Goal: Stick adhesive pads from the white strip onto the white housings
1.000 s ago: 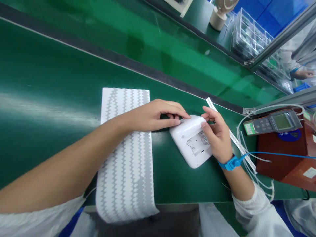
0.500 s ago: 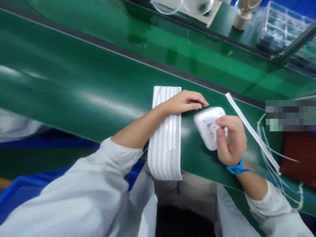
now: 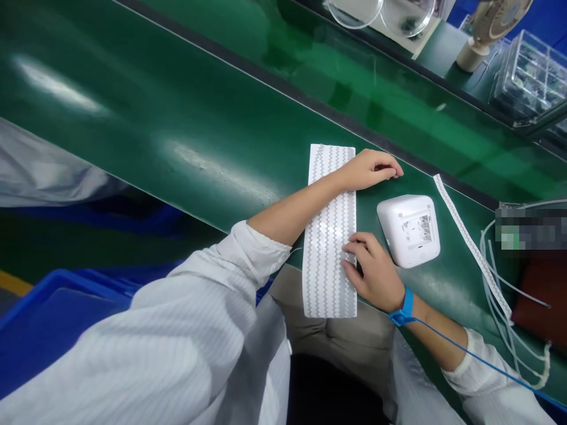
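A white sheet (image 3: 330, 236) with rows of grey zigzag marks, perhaps a label sheet, lies across the bench edge, its near end overhanging. My left forearm crosses it. Beyond its right side my left hand (image 3: 370, 169) rests with fingers loosely bent, holding nothing that I can see. My right hand (image 3: 376, 274) is at the sheet's right edge, thumb and fingers apart; whether the fingertips touch the sheet is unclear. A white rounded plastic device (image 3: 411, 230) with a recessed, labelled panel facing up sits on the bench right of both hands, touched by neither.
A narrow zigzag-marked strip (image 3: 472, 248) lies to the right, beside pale cables (image 3: 491, 283). A blue wrist strap (image 3: 404, 307) trails its cord rightward. On the back shelf stand a small fan (image 3: 476, 50) and a clear compartment box (image 3: 529, 77). A blue bin (image 3: 57, 319) is lower left.
My right hand has let go of the white device and moved left to the sheet. The device now rests on the bench. My left fingers are more bent, and the view has shifted.
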Demonstrator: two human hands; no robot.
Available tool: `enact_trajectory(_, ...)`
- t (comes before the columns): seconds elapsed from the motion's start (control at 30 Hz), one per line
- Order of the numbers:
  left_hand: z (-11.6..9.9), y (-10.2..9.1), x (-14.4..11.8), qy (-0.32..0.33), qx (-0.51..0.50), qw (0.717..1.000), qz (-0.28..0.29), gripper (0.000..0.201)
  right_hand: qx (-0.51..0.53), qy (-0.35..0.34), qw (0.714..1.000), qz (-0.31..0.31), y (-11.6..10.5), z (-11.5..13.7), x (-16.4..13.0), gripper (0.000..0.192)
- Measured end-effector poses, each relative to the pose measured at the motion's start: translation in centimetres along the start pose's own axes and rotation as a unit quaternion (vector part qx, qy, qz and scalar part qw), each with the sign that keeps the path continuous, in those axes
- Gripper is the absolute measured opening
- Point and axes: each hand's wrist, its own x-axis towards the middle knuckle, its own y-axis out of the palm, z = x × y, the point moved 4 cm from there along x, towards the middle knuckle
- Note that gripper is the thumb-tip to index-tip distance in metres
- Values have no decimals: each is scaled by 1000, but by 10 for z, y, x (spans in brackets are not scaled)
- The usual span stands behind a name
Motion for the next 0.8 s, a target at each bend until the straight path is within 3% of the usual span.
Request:
enact_trajectory(0.37,-8,4,5,13,9,999,28,31,-192,-9,968,161,-2,10,25,24)
enact_trajectory(0.8,-7,4,6,20,14,999,38,31,-239,3,953,188,-2,17,30,21)
